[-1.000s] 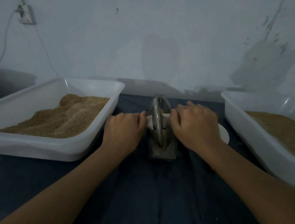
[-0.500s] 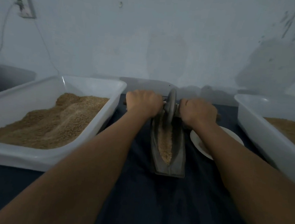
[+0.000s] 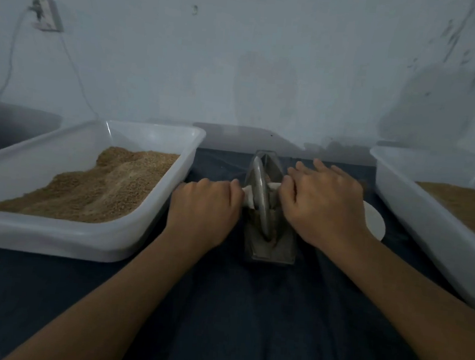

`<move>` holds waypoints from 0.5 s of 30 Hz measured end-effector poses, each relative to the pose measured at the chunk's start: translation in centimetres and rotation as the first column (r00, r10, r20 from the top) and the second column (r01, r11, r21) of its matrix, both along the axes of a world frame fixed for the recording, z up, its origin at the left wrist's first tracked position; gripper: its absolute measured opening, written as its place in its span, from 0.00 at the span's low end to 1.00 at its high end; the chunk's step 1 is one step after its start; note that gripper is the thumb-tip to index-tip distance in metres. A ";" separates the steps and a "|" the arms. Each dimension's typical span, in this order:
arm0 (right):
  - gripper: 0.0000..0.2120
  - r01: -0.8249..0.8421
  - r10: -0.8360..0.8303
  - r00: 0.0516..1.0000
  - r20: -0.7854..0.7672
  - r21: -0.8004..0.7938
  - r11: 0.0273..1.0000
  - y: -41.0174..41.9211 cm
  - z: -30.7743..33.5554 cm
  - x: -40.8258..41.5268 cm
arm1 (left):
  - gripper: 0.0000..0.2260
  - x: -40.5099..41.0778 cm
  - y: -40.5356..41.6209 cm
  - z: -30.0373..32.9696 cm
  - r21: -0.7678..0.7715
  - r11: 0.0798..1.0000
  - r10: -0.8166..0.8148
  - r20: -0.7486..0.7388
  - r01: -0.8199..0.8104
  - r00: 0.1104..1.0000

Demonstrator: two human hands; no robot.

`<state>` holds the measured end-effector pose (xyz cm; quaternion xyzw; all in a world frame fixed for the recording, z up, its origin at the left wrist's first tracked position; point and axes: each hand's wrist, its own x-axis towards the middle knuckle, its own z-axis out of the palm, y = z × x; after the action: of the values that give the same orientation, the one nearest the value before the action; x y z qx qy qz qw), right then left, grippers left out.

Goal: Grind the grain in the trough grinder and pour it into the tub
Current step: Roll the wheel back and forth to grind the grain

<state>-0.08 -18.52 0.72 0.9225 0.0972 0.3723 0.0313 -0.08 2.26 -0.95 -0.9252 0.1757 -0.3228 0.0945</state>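
Between the two tubs, dead center on the bench (image 3: 241,323), sits the grinder (image 3: 271,240), a narrow metal trough pointing away from me with the wheel (image 3: 260,199) standing upright in it, near my end. My left hand (image 3: 203,208) has its grip curled around the pale handle (image 3: 247,195) sticking out of the wheel's left side. My right hand (image 3: 322,201) is on the right handle stub; thumb and index look pinched on it, though the other fingers are spread out loosely, so that grip is harder to read. Grain in the trough is mostly hidden by the wheel. Left tub (image 3: 87,241) holds a heaped pile of tan grain (image 3: 100,188). Right tub (image 3: 428,219) has a flatter brown layer. A small white dish (image 3: 374,223) peeks out just behind my right wrist.
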 end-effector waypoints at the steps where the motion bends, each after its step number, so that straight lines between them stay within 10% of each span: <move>1: 0.28 0.030 -0.030 0.999 -0.015 0.006 1.000 0.0 0.0 0.8 | 0.07 1.0 -0.3 -0.1 -0.024 1.000 0.013 -0.017 -0.014 1.000; 11: 0.17 0.155 -0.154 0.961 -0.230 -0.016 0.988 -0.2 1.0 13.1 | 0.16 15.0 -3.0 1.7 -0.124 0.963 0.182 -0.351 -0.238 0.919; 15: 0.19 0.139 -0.138 0.972 -0.190 -0.008 0.990 -0.4 0.6 13.1 | 0.13 13.6 -2.7 0.9 -0.153 0.971 0.141 -0.252 -0.183 0.957</move>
<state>13.06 -18.90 1.33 0.9583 0.0342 0.2799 0.0452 13.54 -0.39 -0.03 -0.9733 0.0800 -0.2143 0.0173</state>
